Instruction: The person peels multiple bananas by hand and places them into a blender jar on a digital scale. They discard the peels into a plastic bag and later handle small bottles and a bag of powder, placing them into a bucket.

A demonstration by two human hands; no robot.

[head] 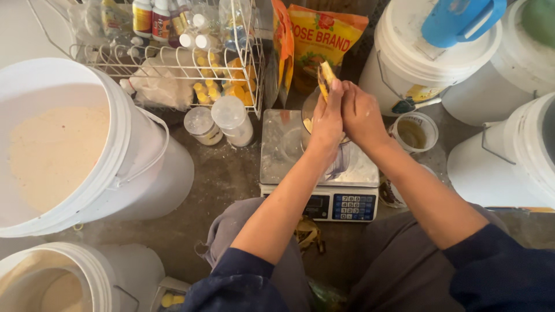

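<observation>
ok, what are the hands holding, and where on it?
Both hands, left and right, hold a banana by its lower end over the scale; the exact finger placement can't be told.

White bucket [144,167] of powder, wire rack [173,63], possibly spice jars [222,122]

Orange-yellow pouch [325,43] behind scale, scale's dark display [317,205], labelled bottles [151,17] in rack

Both hands — left hand [325,118], right hand [361,112] — grip a banana [326,74] above a clear container [338,156]. Container stands on a digital scale [321,173] — a banana peel [308,233] lies below it.
</observation>
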